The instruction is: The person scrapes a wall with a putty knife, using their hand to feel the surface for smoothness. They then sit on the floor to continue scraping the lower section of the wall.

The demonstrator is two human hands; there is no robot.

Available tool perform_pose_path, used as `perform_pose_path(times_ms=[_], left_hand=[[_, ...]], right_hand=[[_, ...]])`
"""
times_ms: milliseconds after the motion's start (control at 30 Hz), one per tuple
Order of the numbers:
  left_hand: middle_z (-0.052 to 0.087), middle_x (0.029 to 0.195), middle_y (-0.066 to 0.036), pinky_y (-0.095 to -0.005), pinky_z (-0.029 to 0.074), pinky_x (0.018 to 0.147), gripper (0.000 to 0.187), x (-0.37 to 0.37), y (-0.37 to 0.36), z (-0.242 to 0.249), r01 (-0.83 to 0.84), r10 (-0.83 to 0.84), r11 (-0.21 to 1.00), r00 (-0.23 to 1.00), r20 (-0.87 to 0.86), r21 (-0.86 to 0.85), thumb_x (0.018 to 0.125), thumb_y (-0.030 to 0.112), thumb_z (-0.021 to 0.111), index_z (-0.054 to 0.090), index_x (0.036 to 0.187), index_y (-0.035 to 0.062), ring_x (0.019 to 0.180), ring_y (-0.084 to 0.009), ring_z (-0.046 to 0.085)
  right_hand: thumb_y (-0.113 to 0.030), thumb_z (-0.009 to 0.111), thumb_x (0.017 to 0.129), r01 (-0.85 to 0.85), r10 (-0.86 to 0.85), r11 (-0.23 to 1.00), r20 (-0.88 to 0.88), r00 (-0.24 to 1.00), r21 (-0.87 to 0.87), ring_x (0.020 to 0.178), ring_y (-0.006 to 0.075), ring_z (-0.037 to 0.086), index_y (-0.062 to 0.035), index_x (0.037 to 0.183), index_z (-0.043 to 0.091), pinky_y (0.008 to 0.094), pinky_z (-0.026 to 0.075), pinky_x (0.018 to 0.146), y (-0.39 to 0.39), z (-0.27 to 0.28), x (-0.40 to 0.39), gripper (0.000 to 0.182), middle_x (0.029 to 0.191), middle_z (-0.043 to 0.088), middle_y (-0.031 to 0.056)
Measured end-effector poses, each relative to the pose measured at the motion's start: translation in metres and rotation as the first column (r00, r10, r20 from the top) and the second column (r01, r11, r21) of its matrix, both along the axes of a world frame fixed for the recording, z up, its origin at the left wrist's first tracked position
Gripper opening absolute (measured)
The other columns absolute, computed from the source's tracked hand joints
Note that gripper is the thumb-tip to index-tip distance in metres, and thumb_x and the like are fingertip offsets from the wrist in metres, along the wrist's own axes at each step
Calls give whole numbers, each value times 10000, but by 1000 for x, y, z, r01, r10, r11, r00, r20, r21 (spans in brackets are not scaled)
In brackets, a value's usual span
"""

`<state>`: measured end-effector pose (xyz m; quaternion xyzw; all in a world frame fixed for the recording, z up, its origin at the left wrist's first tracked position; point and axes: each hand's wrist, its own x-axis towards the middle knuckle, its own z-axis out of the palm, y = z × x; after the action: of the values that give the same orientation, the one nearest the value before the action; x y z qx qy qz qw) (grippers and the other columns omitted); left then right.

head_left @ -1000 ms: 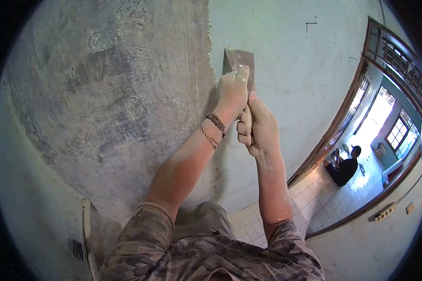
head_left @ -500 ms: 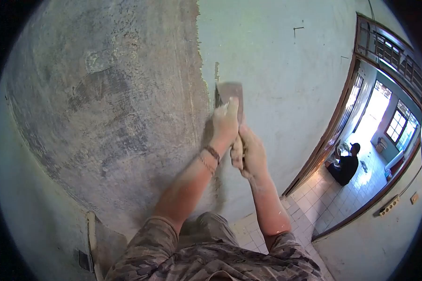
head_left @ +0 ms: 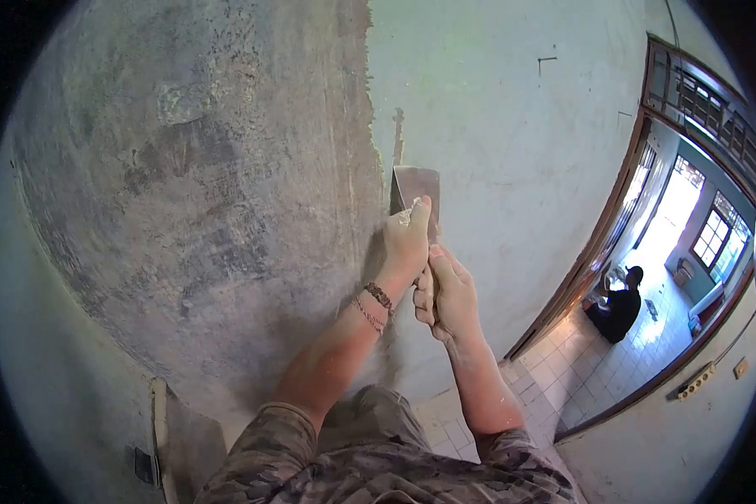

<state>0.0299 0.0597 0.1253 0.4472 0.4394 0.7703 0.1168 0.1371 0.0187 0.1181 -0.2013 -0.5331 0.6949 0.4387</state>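
Both hands are on a scraper (head_left: 419, 183) with a wide, flat metal blade, its front edge against the painted wall (head_left: 512, 168). My left hand (head_left: 407, 240) is closed around the lower part of the blade, thumb laid along its face, with pale crumbs of paint on it. Just below, my right hand (head_left: 450, 290) wraps the handle, which is mostly hidden. Left of the blade, the wall is bare grey plaster (head_left: 252, 193) with a ragged paint edge. Above the blade runs a narrow scraped strip (head_left: 398, 134).
On the right, a wooden door frame (head_left: 601, 227) opens onto a tiled room, where a person in black (head_left: 618, 311) sits on the floor. A power strip (head_left: 695, 382) hangs on the near wall. Lower left stands a pale upright post (head_left: 160, 437).
The scraper has moved down the wall with both hands on it, and more of the narrow scraped strip shows above the blade. The view has shifted slightly.
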Motion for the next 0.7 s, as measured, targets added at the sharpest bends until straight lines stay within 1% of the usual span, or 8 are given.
perform_pose_path(times_ms=[167,267,333,400,467,500,567,700], left_hand=[[603,628,-151,-407,456,610,454,-22,19,63,31,-28,998,998,-62,50,947,333,482,605,702,-29,603,-227,584],[623,687,-200,-438,453,634,415,-15,1,83,141,-132,988,983,124,-64,954,311,452,607,750,-16,637,-315,594],[624,748,-215,-459,455,653,362,-26,21,30,-179,224,971,915,-336,160,955,265,436,590,748,11,712,-381,596],[615,739,-199,-447,468,658,303,-23,26,18,-231,290,952,889,-354,199,937,213,440,557,730,25,751,-370,612],[614,745,-192,-447,481,662,256,-30,41,28,-352,521,839,740,-426,415,918,178,440,542,731,36,753,-361,620],[622,763,-190,-452,490,664,223,-32,34,58,-316,493,853,751,-439,416,898,144,421,531,737,35,752,-353,622],[617,760,-187,-471,483,654,220,-27,8,121,-129,146,989,914,-378,70,888,128,412,514,716,37,743,-362,614],[620,768,-195,-454,476,639,253,-24,11,119,-232,267,964,873,-409,133,894,148,406,503,694,27,712,-369,600]], right_hand=[[-330,461,990,-44,53,997,-136,989,67,387,65,396,-100,935,552,200,310,319,14,58,-15,254,621,485,-27],[-327,475,985,-36,46,998,-172,984,58,393,60,397,-90,961,550,198,304,316,12,53,-18,249,647,496,-22],[-328,479,984,4,2,998,-124,992,56,397,57,399,-82,974,551,195,299,313,5,29,-13,256,657,501,-18],[-277,433,1007,-66,59,996,-92,994,-67,434,58,409,-88,899,537,210,305,338,-5,19,-8,242,655,480,-28],[-272,438,1000,1,0,1000,-19,1000,12,435,60,405,-91,904,544,212,305,344,-3,40,-9,231,647,478,-26],[-263,438,998,1,3,998,-61,998,57,432,61,400,-88,906,546,214,304,347,3,62,-15,225,644,477,-24],[-254,438,995,2,9,995,-102,995,103,428,62,394,-85,908,548,216,303,350,11,95,-21,220,640,476,-23],[-306,468,982,1,21,988,-140,990,155,415,60,401,-92,856,539,199,301,338,18,90,-19,258,605,471,-23]])
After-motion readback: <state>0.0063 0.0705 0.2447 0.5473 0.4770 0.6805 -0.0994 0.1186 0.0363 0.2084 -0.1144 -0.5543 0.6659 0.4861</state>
